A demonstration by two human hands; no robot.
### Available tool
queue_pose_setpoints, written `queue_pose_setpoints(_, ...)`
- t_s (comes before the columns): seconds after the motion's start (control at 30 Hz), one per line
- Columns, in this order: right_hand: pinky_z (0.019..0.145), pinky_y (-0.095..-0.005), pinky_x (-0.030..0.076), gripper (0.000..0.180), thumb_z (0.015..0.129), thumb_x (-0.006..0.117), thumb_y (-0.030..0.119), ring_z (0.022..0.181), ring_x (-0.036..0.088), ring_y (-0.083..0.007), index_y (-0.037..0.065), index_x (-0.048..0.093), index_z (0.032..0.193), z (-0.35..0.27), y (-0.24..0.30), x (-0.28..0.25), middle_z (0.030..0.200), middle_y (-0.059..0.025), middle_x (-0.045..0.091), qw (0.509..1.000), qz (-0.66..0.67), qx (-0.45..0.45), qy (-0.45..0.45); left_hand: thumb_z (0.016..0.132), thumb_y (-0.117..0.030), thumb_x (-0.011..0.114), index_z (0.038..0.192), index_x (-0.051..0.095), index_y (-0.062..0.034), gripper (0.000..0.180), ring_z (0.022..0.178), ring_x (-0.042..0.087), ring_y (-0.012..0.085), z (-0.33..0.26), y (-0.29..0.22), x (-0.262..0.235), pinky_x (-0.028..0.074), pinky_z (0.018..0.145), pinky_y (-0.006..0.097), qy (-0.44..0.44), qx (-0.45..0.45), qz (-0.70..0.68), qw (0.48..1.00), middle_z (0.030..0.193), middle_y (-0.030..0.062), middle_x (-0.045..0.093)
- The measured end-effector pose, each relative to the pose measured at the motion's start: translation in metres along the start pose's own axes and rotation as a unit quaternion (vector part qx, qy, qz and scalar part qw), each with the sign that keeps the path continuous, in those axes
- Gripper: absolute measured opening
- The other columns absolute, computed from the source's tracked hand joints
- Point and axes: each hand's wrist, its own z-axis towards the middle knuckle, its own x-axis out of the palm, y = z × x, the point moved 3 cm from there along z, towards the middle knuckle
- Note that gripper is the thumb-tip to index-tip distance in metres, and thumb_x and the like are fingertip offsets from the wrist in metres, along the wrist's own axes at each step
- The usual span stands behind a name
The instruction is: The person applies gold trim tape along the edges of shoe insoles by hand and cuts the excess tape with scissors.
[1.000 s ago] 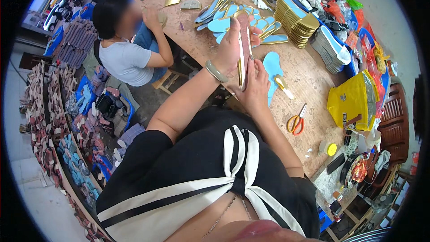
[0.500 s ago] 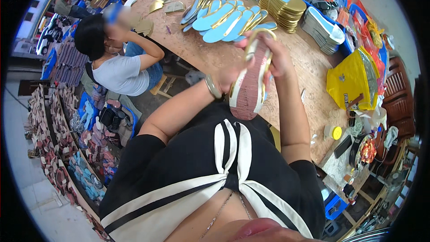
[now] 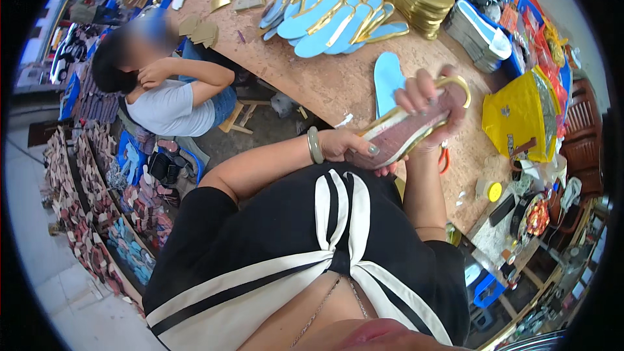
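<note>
The reddish, gold-edged sole is over the table's near edge, parts of both faces covered by fingers. The left hand grips its lower end, thumb on top; most of its other fingers are hidden underneath. The right hand, slightly blurred, grasps the upper part, fingers curled over the rim. It covers part of a light-blue insole, and the right forearm mostly hides an orange handle. Overlapping blue insoles lie toward the far edge, which is cut off; a yellow bag crowds the right edge.
</note>
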Motion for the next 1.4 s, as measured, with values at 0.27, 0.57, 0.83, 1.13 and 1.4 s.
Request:
queue_pose_setpoints(0.27,0.085,-0.0308,0.044,0.081,0.074,0.067,0.048,0.101,0.054,-0.0218,0.0,0.038,0.131,-0.045,-0.028,-0.097,0.114,-0.0148,0.054,0.852,-0.436,0.213,-0.199,0.087,-0.031,0.055,0.125,0.045,-0.0025,0.048,0.091,0.06,0.0188,-0.015,-0.046,-0.082,0.046,0.082,0.031,-0.157,0.005,0.046,0.986,0.11,0.0141,0.059)
queue_pose_setpoints(0.57,0.075,-0.0283,0.047,0.028,0.081,0.063,0.011,0.087,0.059,-0.0162,0.002,0.061,0.107,-0.103,-0.009,-0.223,0.099,-0.0088,0.064,0.629,-0.603,0.244,-0.426,0.073,-0.051,0.066,0.13,0.04,0.0007,0.082,0.112,0.051,0.0305,-0.03,-0.211,-0.21,0.04,0.093,0.035,-0.525,-0.002,0.798,0.295,0.122,0.0227,0.051)
queue_pose_setpoints(0.83,0.086,-0.0378,0.044,0.044,0.069,0.069,0.021,0.1,0.055,-0.0314,0.01,0.058,0.11,-0.061,0.034,-0.273,0.105,-0.0151,0.06,0.195,-0.942,0.152,-0.226,0.085,-0.017,0.06,0.124,0.047,0.0007,0.045,0.117,0.047,0.0188,0.012,-0.188,-0.062,0.036,0.1,0.032,-0.231,0.115,0.489,0.833,0.124,0.0121,0.052)
queue_pose_setpoints(1.13,0.047,-0.0266,0.049,0.019,0.085,0.053,0.011,0.052,0.058,-0.0143,-0.003,0.058,0.098,0.012,0.075,-0.22,0.073,-0.0106,0.064,0.583,-0.711,0.139,-0.369,0.082,-0.002,0.05,0.117,0.052,0.0011,0.034,0.078,0.058,0.0165,-0.036,-0.202,0.135,0.047,0.063,0.021,0.016,0.2,0.228,0.953,0.098,0.0101,0.06)
queue_pose_setpoints(1.4,0.054,-0.0228,0.047,0.031,0.086,0.047,0.002,0.056,0.054,-0.0105,0.002,0.054,0.117,0.158,0.001,-0.158,0.092,-0.0096,0.066,0.783,-0.575,0.194,-0.14,0.08,-0.002,0.051,0.109,0.054,0.0012,0.03,0.074,0.059,0.0187,-0.057,-0.198,0.142,0.048,0.06,0.025,-0.076,0.346,0.444,0.823,0.09,0.0096,0.06)
